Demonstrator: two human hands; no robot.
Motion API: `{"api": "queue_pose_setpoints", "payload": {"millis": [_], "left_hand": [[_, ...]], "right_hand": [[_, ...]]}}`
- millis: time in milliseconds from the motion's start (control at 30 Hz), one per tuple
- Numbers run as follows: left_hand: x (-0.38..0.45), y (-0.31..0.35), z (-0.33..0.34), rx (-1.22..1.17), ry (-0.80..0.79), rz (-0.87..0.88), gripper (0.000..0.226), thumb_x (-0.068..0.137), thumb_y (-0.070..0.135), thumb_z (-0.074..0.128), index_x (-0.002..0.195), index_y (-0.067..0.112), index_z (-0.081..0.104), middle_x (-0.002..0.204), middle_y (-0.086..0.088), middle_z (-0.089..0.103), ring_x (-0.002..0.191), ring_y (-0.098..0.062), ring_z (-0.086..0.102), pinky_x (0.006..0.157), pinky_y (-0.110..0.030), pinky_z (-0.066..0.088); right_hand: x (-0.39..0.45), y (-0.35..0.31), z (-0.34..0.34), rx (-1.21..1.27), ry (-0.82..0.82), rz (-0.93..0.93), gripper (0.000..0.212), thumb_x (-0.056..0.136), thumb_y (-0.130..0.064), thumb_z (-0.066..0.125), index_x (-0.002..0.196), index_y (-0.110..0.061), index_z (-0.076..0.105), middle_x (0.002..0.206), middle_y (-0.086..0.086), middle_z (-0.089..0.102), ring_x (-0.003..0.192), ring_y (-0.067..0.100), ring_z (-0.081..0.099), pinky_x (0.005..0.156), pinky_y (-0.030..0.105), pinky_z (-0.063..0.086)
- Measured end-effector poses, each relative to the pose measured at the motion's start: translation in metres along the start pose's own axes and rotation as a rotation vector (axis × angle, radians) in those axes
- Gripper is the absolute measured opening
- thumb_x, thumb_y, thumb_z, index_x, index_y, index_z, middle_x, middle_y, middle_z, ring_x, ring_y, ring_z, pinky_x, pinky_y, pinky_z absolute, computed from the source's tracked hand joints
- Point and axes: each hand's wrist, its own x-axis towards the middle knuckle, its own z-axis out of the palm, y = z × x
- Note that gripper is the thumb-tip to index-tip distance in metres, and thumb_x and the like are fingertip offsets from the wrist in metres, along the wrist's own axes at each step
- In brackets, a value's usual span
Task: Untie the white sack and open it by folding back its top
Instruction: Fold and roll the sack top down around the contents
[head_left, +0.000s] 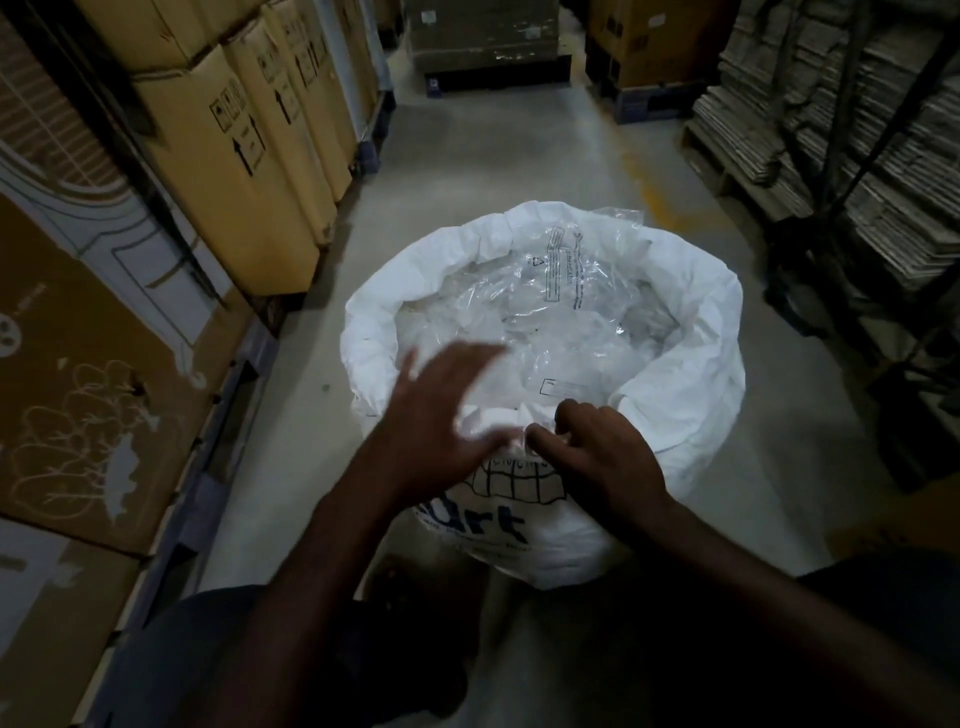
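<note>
The white sack (691, 332) stands on the floor in front of me with its mouth wide and its top rolled outward into a thick rim. Clear plastic bags (561, 301) fill the inside. Blue print shows on the near side of the sack. My left hand (441, 415) hovers over the near rim, blurred, with its fingers spread and straight. My right hand (597, 457) sits on the near rim, its fingers curled round a fold of the white fabric.
Tall cardboard boxes (234, 156) line the left side on pallets. A rack with stacked flat cardboard (857, 130) stands at the right. More boxes (483, 36) block the far end of the grey concrete aisle (493, 156).
</note>
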Motion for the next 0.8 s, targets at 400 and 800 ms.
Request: {"api": "queue_pose_setpoints", "payload": {"millis": [400, 800], "left_hand": [[0.02, 0.003, 0.053, 0.092, -0.557, -0.034, 0.123, 0.074, 0.08, 0.079, 0.171, 0.032, 0.02, 0.151, 0.002, 0.062, 0.138, -0.02, 0.06, 0.114, -0.038, 0.047], [0.002, 0.002, 0.12, 0.483, 0.186, 0.212, 0.033, 0.088, 0.019, 0.071, 0.117, 0.019, 0.058, 0.088, -0.004, 0.061, 0.075, -0.029, 0.058, 0.06, -0.043, 0.045]], "right_hand": [[-0.026, 0.025, -0.024, 0.207, -0.604, 0.241, 0.107, 0.072, -0.052, 0.076, 0.163, -0.018, 0.03, 0.144, 0.008, 0.053, 0.124, 0.034, 0.054, 0.11, 0.038, 0.042], [0.005, 0.046, -0.025, 0.231, -0.647, 0.356, 0.046, 0.092, -0.04, 0.07, 0.132, -0.031, 0.049, 0.119, -0.003, 0.052, 0.096, 0.03, 0.068, 0.075, 0.041, 0.052]]}}
